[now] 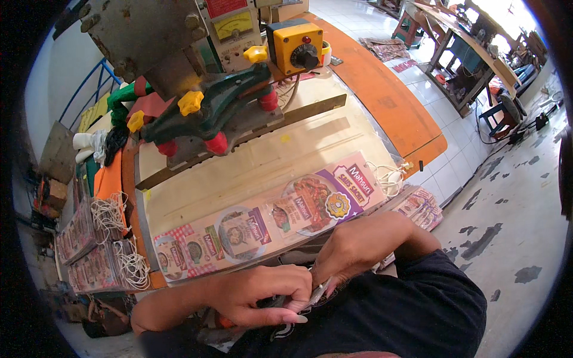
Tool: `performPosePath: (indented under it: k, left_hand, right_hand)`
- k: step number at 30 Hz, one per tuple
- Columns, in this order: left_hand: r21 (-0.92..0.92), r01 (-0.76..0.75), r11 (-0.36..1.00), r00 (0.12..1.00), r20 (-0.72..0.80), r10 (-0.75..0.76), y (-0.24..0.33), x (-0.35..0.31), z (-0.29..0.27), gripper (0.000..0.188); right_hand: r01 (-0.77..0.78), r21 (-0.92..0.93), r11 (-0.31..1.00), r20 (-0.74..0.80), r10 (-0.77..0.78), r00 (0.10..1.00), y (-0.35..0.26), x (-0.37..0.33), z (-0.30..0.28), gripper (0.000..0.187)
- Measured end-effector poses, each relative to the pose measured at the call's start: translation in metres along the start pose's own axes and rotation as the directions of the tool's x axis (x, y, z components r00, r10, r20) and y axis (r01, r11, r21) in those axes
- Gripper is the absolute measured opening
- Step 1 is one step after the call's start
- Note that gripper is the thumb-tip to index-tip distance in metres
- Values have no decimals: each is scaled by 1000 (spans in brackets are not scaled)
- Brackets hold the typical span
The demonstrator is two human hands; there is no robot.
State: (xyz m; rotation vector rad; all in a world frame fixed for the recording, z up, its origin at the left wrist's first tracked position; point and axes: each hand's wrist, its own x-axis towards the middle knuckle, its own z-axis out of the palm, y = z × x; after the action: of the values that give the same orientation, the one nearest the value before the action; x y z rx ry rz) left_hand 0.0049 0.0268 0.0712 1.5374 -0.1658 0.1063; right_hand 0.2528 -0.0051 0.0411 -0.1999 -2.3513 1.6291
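Close to my body, my left hand (268, 292) and my right hand (346, 250) meet in front of my dark shirt. The left fingers are curled in a pinch, with the thumb stretched along below them. My right hand bends down at the wrist, its fingertips partly hidden. Between the hands shows a small whitish, shiny strip (319, 293), too little of it to name. Just beyond them, a long printed plastic banner (277, 230) with food pictures lies flat along the near edge of the pale work surface (209, 206). White cord (389, 178) hangs at its right end.
Above the surface stands a press machine with a dark green arm (209, 104), yellow knobs and a long metal bar (250, 134). A yellow control box (295, 48) is behind it. Corded stacks of printed banners (98, 265) lie at left; more printed pieces (421, 206) lie at right.
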Motion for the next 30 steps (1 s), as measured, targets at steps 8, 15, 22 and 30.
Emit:
performPosePath:
  k: [8,15,22,30]
  left_hand:
    - [-120,-46,992,998,43,52,-5,-13,-1,16]
    - [-47,-67,997,986,-153,59,14,-53,-7,14]
    - [-34,-222,974,753,-641,149,15,-85,5,24]
    - [184,-202,962,510,-819,264,56,-138,-17,30]
  right_hand:
    - [3,13,1000,13,-3,1000,3,-1,-3,32]
    - [-71,21,997,-139,73,988,16,-41,-25,33]
    - [-183,-59,981,-668,98,737,18,-79,-34,31]
    - [84,116,990,-992,111,57,44,-132,-45,35]
